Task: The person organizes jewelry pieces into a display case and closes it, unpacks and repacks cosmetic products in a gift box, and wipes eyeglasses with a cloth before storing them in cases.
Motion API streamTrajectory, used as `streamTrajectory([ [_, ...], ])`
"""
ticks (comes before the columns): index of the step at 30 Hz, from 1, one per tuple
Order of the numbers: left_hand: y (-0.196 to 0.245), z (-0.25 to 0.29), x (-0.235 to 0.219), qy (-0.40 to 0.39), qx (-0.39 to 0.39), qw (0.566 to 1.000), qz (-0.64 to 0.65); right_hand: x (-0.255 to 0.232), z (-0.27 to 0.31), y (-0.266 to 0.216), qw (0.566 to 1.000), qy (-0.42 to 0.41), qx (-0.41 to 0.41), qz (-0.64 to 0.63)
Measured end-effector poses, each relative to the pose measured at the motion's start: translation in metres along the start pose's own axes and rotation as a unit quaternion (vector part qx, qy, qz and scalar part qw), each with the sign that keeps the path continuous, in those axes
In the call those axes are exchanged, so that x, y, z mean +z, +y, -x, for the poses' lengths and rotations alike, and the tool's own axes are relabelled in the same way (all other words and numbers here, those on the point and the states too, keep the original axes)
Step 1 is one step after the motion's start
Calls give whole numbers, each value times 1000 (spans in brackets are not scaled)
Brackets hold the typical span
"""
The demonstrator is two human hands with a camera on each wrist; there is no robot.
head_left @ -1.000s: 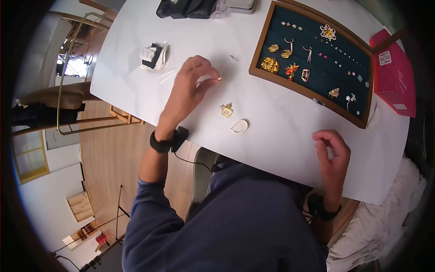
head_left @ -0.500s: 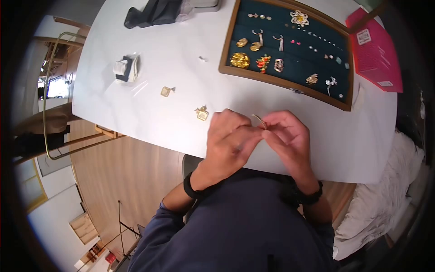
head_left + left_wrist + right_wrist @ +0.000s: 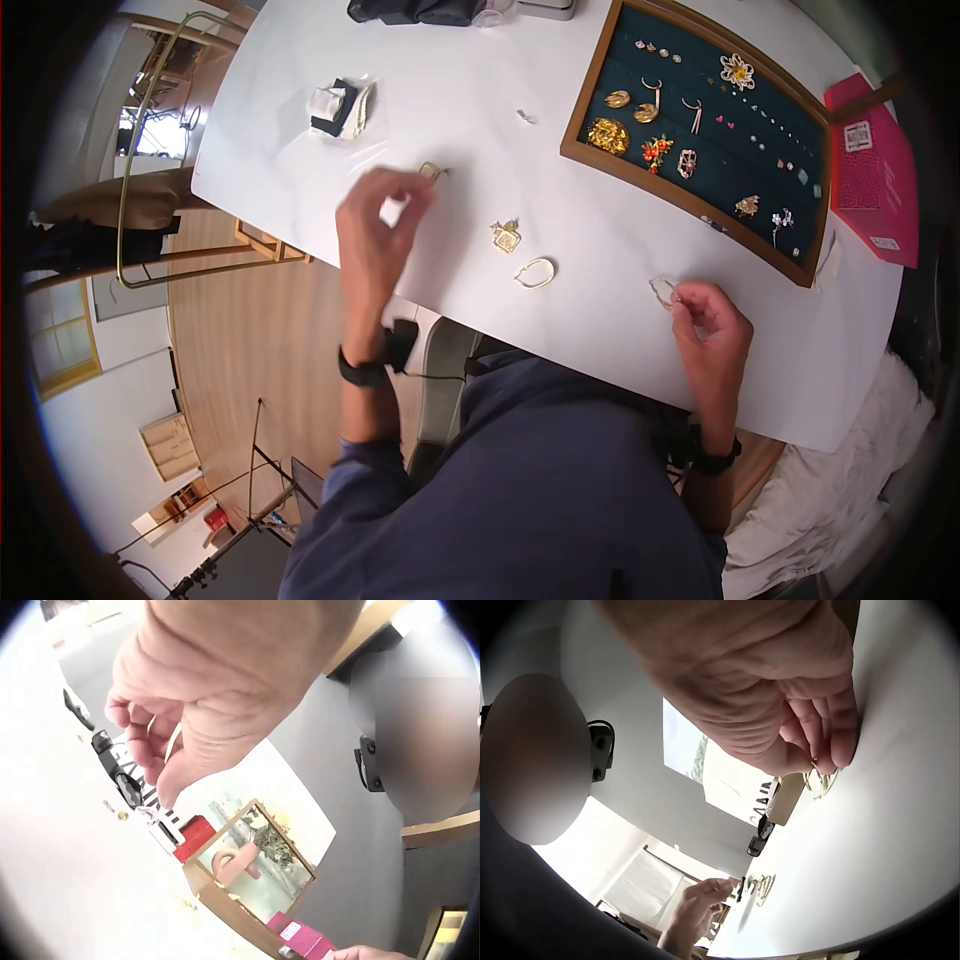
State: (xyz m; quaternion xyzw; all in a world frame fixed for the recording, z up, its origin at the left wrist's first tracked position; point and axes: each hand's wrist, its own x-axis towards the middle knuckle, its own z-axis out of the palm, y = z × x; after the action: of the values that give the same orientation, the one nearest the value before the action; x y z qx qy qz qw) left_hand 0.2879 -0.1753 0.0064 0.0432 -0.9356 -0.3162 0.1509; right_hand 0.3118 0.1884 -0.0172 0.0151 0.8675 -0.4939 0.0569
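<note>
In the head view my right hand (image 3: 715, 325) pinches a thin gold hoop earring (image 3: 661, 291) between thumb and fingertips, close over the white table. The right wrist view shows the gold earring (image 3: 822, 784) at those fingertips. On the left, my left hand (image 3: 378, 222) has loosely bent fingers, tips right beside a gold square-shaped earring (image 3: 430, 169) that the hand partly covers. The left wrist view shows nothing between its thumb and fingers. Between the hands lie a gold square piece of jewellery (image 3: 506, 238) and another gold hoop earring (image 3: 536, 273).
A wooden display case (image 3: 640, 183) with many earrings and brooches on dark green lining stands back right, a pink box (image 3: 868, 180) beside it. Folded cloths (image 3: 338, 107) lie back left. A small silver piece (image 3: 524, 116) and dark objects (image 3: 430, 10) sit farther back.
Half a second ago both hands were together at a hoop earring. Since then they have parted: the left went left to the square earring, the right moved right with the hoop.
</note>
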Motion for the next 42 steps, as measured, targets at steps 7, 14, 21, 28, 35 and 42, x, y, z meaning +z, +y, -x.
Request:
streamTrajectory([
  [7, 3, -107, 36, -167, 225, 958, -61, 1, -1, -5, 1000, 9, -16, 20],
  [14, -10, -139, 69, -298, 221, 921, 117, -10, 10, -2, 998, 44, -15, -33],
  [21, 14, -80, 21, -385, -201, 623, 650, -14, -11, -46, 967, -111, -25, -228],
  [28, 32, -23, 17, -352, -184, 490, 776, 20, -22, -88, 937, -187, -31, -295],
  [35, 61, 26, 43, -207, -266, 563, 755, 58, -24, -98, 948, -101, -165, -254],
  [42, 75, 62, 63, -157, -102, 845, 501, 56, -22, -76, 958, -74, -235, -146],
])
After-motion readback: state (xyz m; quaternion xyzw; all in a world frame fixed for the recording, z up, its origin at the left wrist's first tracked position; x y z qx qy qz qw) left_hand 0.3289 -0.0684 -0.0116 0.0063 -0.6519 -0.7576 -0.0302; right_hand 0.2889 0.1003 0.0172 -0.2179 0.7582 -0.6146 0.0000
